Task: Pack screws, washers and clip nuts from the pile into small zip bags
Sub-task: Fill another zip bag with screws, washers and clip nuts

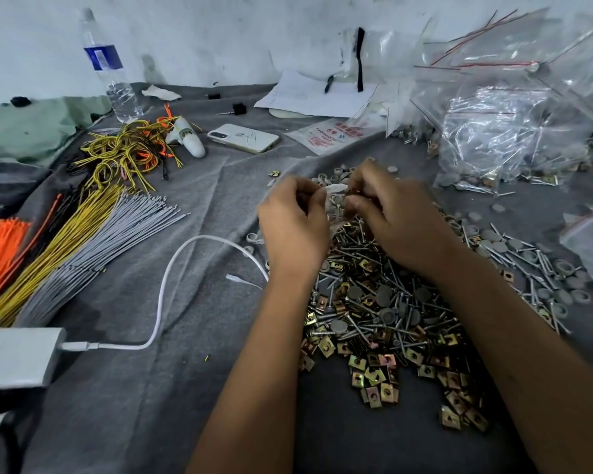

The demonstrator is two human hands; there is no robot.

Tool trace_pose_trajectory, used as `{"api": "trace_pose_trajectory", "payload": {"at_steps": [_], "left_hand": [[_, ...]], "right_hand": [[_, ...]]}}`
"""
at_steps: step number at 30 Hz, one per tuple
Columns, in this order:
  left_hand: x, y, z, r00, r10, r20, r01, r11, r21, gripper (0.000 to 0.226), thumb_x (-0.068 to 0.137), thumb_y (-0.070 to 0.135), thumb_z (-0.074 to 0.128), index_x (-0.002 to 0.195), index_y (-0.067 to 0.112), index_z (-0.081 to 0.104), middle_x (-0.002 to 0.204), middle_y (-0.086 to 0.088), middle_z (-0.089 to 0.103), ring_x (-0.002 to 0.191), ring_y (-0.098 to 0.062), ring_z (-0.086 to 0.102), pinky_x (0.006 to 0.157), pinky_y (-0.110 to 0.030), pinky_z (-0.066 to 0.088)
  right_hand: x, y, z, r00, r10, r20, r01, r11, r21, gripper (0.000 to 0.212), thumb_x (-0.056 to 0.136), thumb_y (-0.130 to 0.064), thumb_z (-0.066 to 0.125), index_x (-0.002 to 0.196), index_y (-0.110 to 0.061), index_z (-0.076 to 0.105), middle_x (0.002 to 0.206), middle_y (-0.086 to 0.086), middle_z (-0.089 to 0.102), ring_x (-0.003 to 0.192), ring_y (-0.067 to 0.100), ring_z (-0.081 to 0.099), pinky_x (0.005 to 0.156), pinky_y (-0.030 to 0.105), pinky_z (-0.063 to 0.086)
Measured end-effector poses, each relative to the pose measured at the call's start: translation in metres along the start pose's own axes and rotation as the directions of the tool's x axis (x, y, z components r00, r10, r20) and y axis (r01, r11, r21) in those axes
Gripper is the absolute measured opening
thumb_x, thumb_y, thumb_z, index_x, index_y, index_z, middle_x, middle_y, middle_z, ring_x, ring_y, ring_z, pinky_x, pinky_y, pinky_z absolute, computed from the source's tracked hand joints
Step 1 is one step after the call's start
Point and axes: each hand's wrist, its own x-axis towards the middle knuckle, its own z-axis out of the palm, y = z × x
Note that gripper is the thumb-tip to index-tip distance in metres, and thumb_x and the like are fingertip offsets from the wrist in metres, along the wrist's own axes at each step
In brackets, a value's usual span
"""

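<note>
A pile of screws, grey washers and brass clip nuts (384, 313) spreads over the grey cloth in front of me. Above its far end I hold a small clear zip bag (336, 206) between both hands. My left hand (293, 224) pinches the bag's left side with curled fingers. My right hand (394, 213) pinches the bag's mouth together with a small brass clip nut (351, 192). A screw and washers show through the bag's plastic.
Filled zip bags (500, 131) heap at the back right. A phone (243, 137), a water bottle (107, 66) and papers (315, 94) lie at the back. Cable ties (83, 234) fan out at left. A white cable (172, 285) runs to a power bank (18, 357).
</note>
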Motion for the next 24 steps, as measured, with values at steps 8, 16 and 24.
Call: {"api": "trace_pose_trajectory", "payload": {"at_steps": [8,16,24], "left_hand": [[-0.003,-0.001,0.001,0.982,0.170,-0.086,-0.162,0.983,0.092,0.008,0.091,0.004,0.070,0.086,0.008,0.068,0.078,-0.003,0.068,0.071,-0.020,0.063,0.066,-0.040,0.052],[0.001,0.000,-0.011,0.889,-0.017,-0.457,-0.017,0.997,-0.071,0.007,0.092,0.008,0.067,0.086,0.012,0.067,0.079,-0.007,0.067,0.073,-0.023,0.062,0.072,-0.045,0.053],[0.002,0.007,-0.017,0.750,0.140,-0.646,-0.184,0.983,-0.001,0.007,0.094,0.004,0.066,0.091,-0.002,0.067,0.085,-0.008,0.063,0.073,0.001,0.050,0.070,-0.012,0.040]], "right_hand": [[0.002,-0.003,0.005,0.996,0.037,-0.081,-0.036,0.999,0.017,0.019,0.085,-0.016,0.081,0.103,-0.013,0.076,0.084,-0.002,0.074,0.070,-0.001,0.065,0.069,0.018,0.054],[-0.002,0.000,0.003,0.996,0.013,0.088,-0.002,0.992,-0.129,0.023,0.093,-0.027,0.072,0.115,-0.020,0.073,0.109,-0.004,0.069,0.100,0.013,0.061,0.094,0.039,0.052],[-0.001,-0.003,0.013,0.938,-0.012,0.347,0.091,0.973,-0.212,0.025,0.091,-0.032,0.074,0.117,-0.031,0.073,0.111,-0.010,0.054,0.113,0.013,0.044,0.096,0.034,0.043]]}}
